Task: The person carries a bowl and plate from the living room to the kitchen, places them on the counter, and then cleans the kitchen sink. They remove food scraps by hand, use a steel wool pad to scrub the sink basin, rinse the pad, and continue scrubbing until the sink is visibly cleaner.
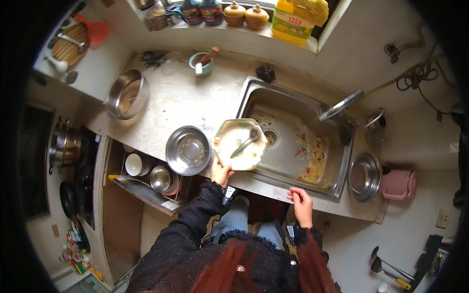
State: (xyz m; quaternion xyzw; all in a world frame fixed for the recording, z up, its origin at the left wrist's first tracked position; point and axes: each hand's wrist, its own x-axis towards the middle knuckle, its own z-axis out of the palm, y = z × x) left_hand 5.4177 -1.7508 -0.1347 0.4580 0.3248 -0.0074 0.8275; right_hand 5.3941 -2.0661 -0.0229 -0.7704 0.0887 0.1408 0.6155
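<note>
My left hand (221, 173) grips the near edge of a pale octagonal plate (229, 133), which has a floral pattern. A dark-handled spoon (244, 143) lies on the plate. The plate is at the sink's left rim, partly over the basin. My right hand (302, 205) is in front of the sink's near edge, fingers loosely bent, with nothing in it. Food scraps (314, 161) are spread over the bottom of the stainless steel sink (285, 110), mostly on the right. A round steel basin (188, 151) stands on the counter just left of the plate.
A deep steel pot (127, 94) and a mortar with a pestle (201, 65) stand further back. The faucet (341, 105) reaches over the sink's back right. Steel bowls (364, 177) and a pink kettle (399, 184) are at right. A pulled-out dish rack (176, 196) sits below the counter.
</note>
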